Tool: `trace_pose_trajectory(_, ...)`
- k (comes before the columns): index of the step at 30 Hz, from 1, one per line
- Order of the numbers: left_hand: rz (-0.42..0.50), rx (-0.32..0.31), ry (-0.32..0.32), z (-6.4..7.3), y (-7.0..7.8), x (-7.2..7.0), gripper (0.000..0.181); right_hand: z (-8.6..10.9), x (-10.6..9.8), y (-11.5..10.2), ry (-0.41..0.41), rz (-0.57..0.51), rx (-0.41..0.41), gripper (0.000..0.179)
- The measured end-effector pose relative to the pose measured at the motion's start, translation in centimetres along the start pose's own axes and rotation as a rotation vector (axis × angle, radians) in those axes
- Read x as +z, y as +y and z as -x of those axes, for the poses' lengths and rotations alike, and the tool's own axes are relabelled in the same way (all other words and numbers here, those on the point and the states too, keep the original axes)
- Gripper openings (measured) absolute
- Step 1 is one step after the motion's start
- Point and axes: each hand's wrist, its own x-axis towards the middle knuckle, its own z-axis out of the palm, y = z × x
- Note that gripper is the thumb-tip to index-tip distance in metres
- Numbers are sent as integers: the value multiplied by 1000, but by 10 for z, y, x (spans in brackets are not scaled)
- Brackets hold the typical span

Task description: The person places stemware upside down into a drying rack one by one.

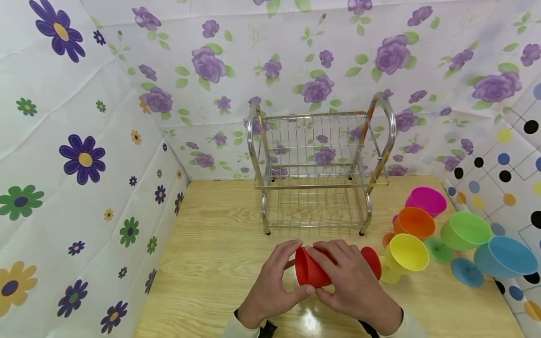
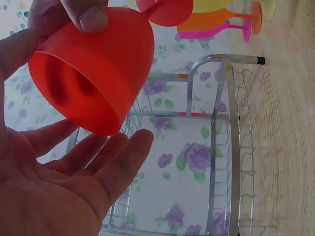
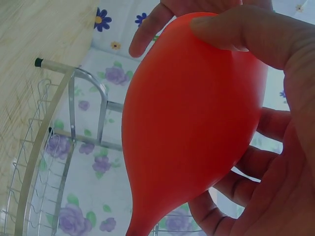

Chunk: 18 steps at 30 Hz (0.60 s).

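A red plastic goblet [image 1: 313,271] lies tilted sideways between the two hands over the front of the table, its mouth toward the left and its round foot [image 1: 372,263] to the right. My right hand [image 1: 354,284] grips the bowl, thumb on the near side and fingers over the far side. At the mouth is my left hand [image 1: 270,287], its thumb by the rim and its fingers spread loosely around that end. In the left wrist view the left fingers [image 2: 120,167] extend below the rim, and the goblet's hollow inside shows. The right wrist view shows the bowl narrowing to its stem [image 3: 142,223].
A two-tier metal dish rack [image 1: 314,185] stands beyond the hands, near the flowered back wall. To the right are several goblets: magenta [image 1: 427,202], orange [image 1: 416,223], yellow [image 1: 406,253], green [image 1: 465,231] and blue [image 1: 505,257]. Patterned cloth walls border the wooden table [image 1: 211,253].
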Motion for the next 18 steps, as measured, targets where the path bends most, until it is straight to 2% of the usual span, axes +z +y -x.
trace_pose_trajectory(3, 23, 7, 1, 0, 1, 2, 82, 0, 1, -2, -6, 9, 0, 88)
trace_pose_trajectory(8, 55, -46, 7, 0, 1, 4, 77, 1, 1, -2, -29, 20, 4, 88)
trace_pose_trajectory(12, 76, -58, 20, -2, 0, 4, 74, 3, 1, -1, -35, 3, 6, 91)
trace_pose_trajectory(16, 109, -70, 49, -2, -3, 5, 73, 6, 1, 1, 8, -71, 3, 82)
trace_pose_trajectory(18, 129, -75, 65, -1, -5, 6, 73, 7, 0, 1, 61, -109, -5, 73)
